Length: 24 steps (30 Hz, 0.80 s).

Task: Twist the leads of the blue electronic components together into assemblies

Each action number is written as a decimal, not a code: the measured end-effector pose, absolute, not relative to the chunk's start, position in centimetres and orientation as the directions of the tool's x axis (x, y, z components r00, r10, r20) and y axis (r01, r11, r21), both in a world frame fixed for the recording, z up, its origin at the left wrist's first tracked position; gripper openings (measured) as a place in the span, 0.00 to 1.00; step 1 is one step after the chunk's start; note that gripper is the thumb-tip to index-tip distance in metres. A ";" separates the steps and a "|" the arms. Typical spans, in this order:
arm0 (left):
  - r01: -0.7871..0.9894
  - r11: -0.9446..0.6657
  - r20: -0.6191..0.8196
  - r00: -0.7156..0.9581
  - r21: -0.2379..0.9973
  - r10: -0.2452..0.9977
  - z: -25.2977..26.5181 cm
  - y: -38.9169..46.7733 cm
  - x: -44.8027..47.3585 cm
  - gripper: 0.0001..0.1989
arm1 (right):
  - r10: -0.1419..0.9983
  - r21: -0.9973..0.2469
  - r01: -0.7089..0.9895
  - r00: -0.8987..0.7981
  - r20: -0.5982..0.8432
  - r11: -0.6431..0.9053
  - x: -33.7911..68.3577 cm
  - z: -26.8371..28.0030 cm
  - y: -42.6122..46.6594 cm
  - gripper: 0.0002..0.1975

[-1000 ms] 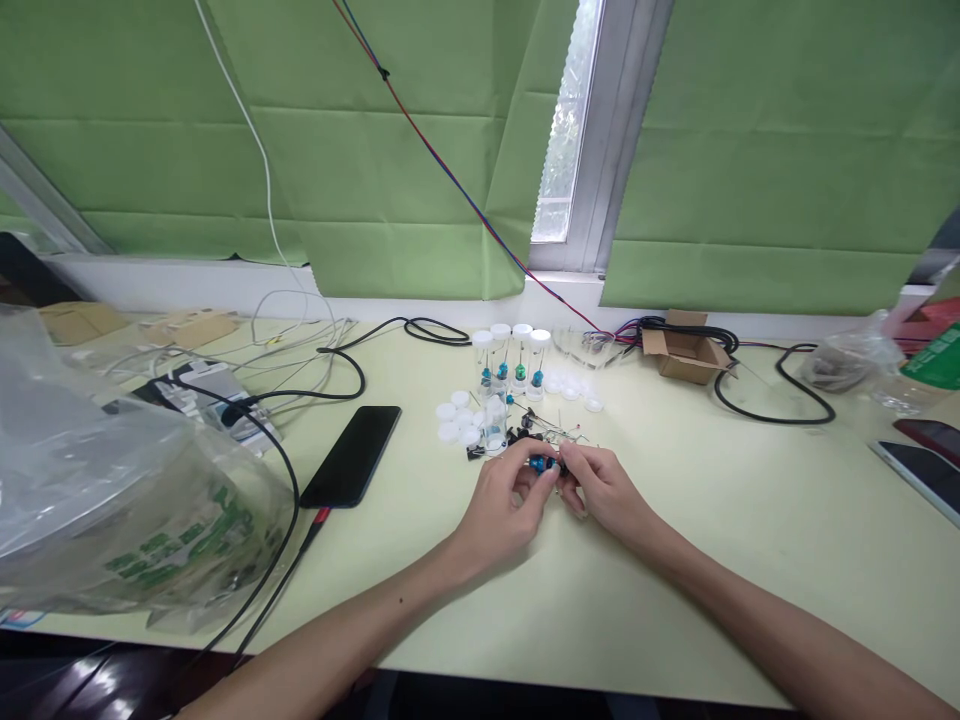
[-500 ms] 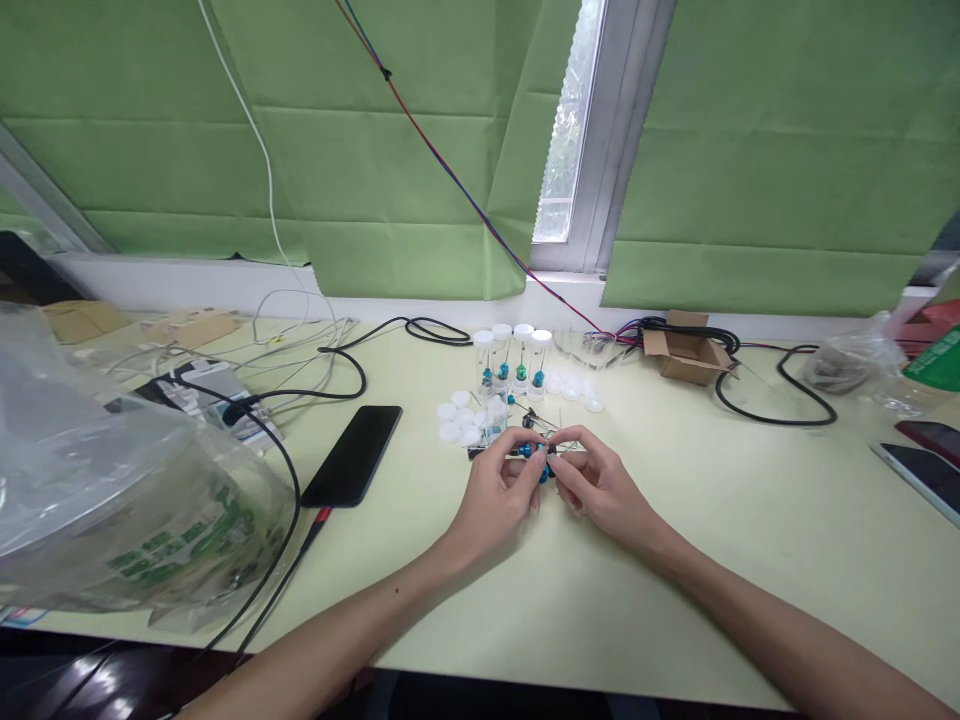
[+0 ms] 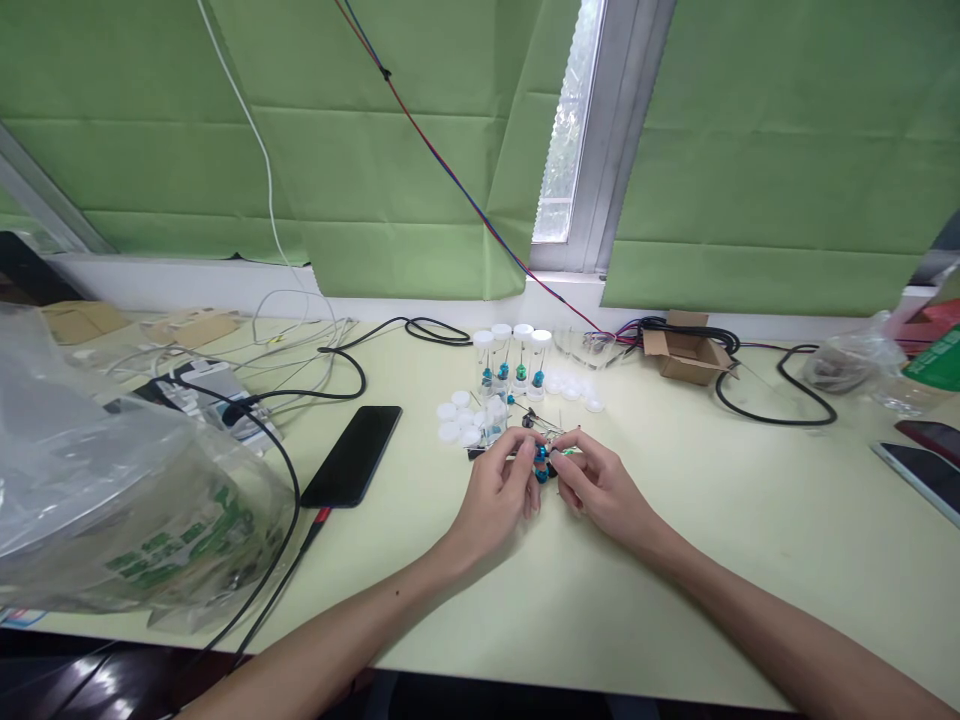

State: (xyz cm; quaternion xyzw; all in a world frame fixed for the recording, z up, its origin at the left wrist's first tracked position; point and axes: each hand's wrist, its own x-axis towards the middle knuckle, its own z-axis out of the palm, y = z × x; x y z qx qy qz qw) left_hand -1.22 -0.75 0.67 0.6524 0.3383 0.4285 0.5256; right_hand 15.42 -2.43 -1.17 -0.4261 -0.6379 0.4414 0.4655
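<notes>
My left hand (image 3: 504,482) pinches a small blue part (image 3: 541,454) between thumb and forefinger, just above the table. Facing it, my right hand (image 3: 592,478) is closed with its fingertips at a small dark piece (image 3: 553,457) beside the blue part; its exact kind is too small to make out. More small blue and black parts (image 3: 541,475) lie under and between the hands, partly hidden. Beyond them, several clear tubes with white caps (image 3: 523,360) stand upright with blue or green pieces inside. White round caps (image 3: 459,420) lie left of the hands.
A black phone (image 3: 352,456) and a cable (image 3: 300,550) lie on the left, beside a large clear plastic bag (image 3: 135,480). A small open cardboard box (image 3: 686,355) with black cables stands at the back right. Two more phones (image 3: 919,475) rest at the right edge.
The fingers have shifted slightly around the small parts, and more of the blue part shows between them. Both forearms and the things on the table have stayed in place.
</notes>
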 end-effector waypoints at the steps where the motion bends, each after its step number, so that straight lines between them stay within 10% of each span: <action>1: -0.013 -0.218 0.204 0.404 0.976 0.892 0.6 -0.7 -1.2 0.14 | 0.954 -0.959 0.136 -0.207 0.216 0.247 15.4 -1.2 -2.4 0.13; 24: -0.063 -0.170 0.180 0.438 0.983 0.881 0.4 -0.7 -1.1 0.13 | 0.952 -0.936 0.201 -0.160 0.259 0.289 15.4 -1.4 -2.1 0.23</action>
